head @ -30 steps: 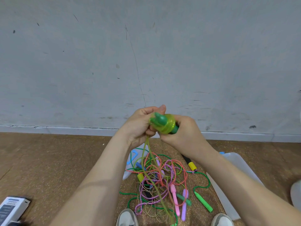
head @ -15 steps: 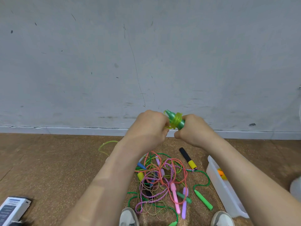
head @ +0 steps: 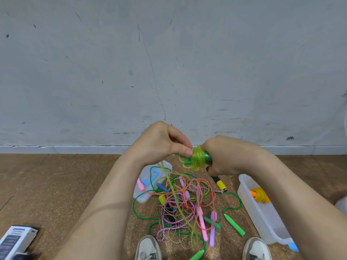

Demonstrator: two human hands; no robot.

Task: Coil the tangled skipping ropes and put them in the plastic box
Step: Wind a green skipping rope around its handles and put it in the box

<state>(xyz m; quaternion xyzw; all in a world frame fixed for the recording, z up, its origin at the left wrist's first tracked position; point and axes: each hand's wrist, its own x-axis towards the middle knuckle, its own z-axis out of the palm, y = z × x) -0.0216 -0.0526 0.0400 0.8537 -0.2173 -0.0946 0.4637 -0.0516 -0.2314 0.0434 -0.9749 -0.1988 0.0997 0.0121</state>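
My right hand [head: 223, 156] grips a dark green handle [head: 207, 157] with a yellow-green rope coil [head: 196, 159] wound round it. My left hand [head: 163, 145] pinches that rope at the coil's left edge. The loose yellow-green strand [head: 175, 194] hangs down from my left hand into a tangled pile of ropes [head: 185, 203] on the floor, with pink, purple, green and orange cords and several handles. A clear plastic box [head: 262, 218] stands at the right with an orange-yellow coiled rope [head: 260, 194] inside.
The box's lid [head: 144, 182] with a blue clip lies at the pile's left. A black and yellow handle [head: 219, 182] lies below my right hand. My two shoes [head: 148, 248] are at the bottom. A small white box [head: 15, 241] sits bottom left. A grey wall [head: 169, 72] is ahead.
The coil has dropped a little and turned so the handle points right into my right hand. My left hand has come round to the coil's left side, bringing the strand with it.
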